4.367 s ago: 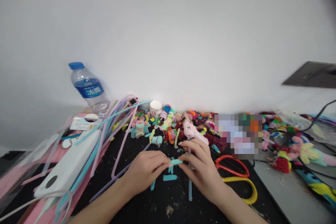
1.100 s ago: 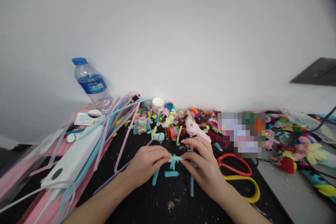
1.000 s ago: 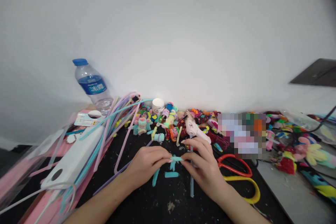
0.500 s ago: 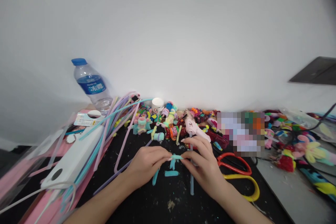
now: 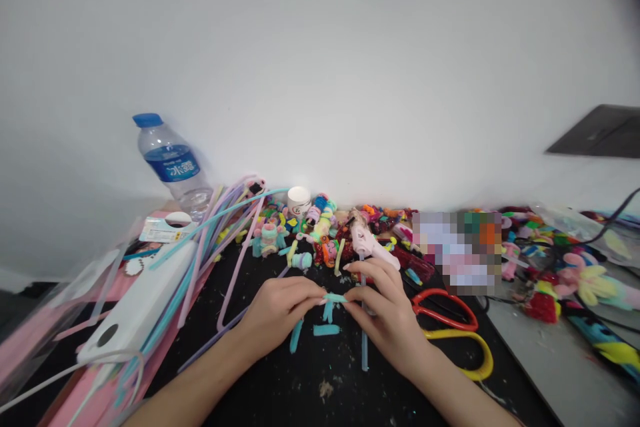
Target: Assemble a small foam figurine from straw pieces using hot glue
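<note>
Fingers (image 5: 311,291) of the left hand (image 5: 273,310) are pinching one end of a short teal strip (image 5: 335,298) while those of the right hand (image 5: 387,320) are pinching the other, spanning it over the black surface (image 5: 280,393). Pastel stems (image 5: 197,270) are lying bundled at far left, loose teal pieces (image 5: 326,329) are lying just below the strip, a pink glue gun (image 5: 369,245) is resting behind the right hand, red-and-yellow scissor handles (image 5: 450,333) are lying beside it.

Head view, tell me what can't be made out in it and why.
Head view:
1. Ends of the turquoise strip: covered by the left hand and right hand.
2. Blades of the scissors: hidden behind the right hand.
3. Items under the pixelated patch: masked.
4. White cable: cut off by the left edge.
</note>
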`<action>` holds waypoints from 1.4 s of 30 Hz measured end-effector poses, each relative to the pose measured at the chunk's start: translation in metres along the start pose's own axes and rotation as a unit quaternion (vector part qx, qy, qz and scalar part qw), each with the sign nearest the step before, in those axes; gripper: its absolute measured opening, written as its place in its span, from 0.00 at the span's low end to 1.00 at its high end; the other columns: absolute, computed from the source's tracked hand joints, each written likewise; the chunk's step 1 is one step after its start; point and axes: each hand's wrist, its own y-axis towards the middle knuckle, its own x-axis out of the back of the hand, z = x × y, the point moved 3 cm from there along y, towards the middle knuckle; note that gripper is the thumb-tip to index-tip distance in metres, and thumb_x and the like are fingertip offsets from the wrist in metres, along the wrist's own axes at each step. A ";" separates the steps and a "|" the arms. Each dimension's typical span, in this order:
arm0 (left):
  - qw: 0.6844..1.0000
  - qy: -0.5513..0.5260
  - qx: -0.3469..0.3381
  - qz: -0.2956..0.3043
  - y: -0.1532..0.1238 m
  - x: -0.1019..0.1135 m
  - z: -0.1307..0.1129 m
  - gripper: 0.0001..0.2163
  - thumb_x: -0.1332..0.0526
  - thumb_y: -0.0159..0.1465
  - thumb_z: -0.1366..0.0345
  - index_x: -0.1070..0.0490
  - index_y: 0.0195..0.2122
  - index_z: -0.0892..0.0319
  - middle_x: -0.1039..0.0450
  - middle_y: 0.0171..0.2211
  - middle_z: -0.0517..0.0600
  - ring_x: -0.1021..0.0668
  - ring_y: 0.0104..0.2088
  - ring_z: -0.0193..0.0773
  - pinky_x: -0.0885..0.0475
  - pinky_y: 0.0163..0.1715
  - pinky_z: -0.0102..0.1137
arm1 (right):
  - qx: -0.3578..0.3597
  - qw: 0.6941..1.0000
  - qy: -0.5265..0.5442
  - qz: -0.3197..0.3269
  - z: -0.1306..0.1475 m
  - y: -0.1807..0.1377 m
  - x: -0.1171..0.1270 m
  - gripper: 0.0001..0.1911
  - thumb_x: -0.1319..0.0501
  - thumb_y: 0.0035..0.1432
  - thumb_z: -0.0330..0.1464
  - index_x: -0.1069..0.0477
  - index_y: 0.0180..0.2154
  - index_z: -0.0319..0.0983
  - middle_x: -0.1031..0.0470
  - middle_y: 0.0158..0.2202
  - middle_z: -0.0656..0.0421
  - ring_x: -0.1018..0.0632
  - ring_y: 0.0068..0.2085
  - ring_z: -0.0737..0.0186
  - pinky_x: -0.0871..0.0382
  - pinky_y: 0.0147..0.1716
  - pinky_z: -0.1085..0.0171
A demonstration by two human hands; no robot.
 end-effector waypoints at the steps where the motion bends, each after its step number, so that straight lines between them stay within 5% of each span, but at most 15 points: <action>1: 1.000 0.000 0.001 0.000 0.000 0.000 0.000 0.06 0.42 0.62 0.71 0.24 0.34 0.59 0.21 0.31 0.49 0.21 0.31 0.34 0.28 0.34 0.25 | 0.001 1.000 0.000 -0.002 0.000 0.000 0.000 0.04 0.42 0.58 0.27 0.29 0.32 0.41 0.31 0.47 0.53 0.32 0.50 0.53 0.34 0.46 0.53; 38: 1.000 -0.009 0.003 0.015 -0.001 0.001 0.003 0.09 0.45 0.64 0.70 0.25 0.38 0.58 0.22 0.33 0.49 0.22 0.33 0.34 0.28 0.35 0.25 | -0.005 1.000 0.000 -0.016 0.000 0.002 0.001 0.05 0.41 0.57 0.27 0.29 0.31 0.42 0.29 0.45 0.54 0.31 0.49 0.53 0.34 0.45 0.53; 42: 1.000 0.001 -0.009 -0.001 -0.001 0.002 0.001 0.09 0.45 0.64 0.70 0.25 0.38 0.59 0.22 0.33 0.50 0.21 0.32 0.34 0.28 0.34 0.25 | -0.010 1.000 0.002 -0.023 -0.002 0.001 0.002 0.06 0.40 0.56 0.29 0.29 0.38 0.42 0.30 0.46 0.53 0.32 0.50 0.52 0.35 0.47 0.53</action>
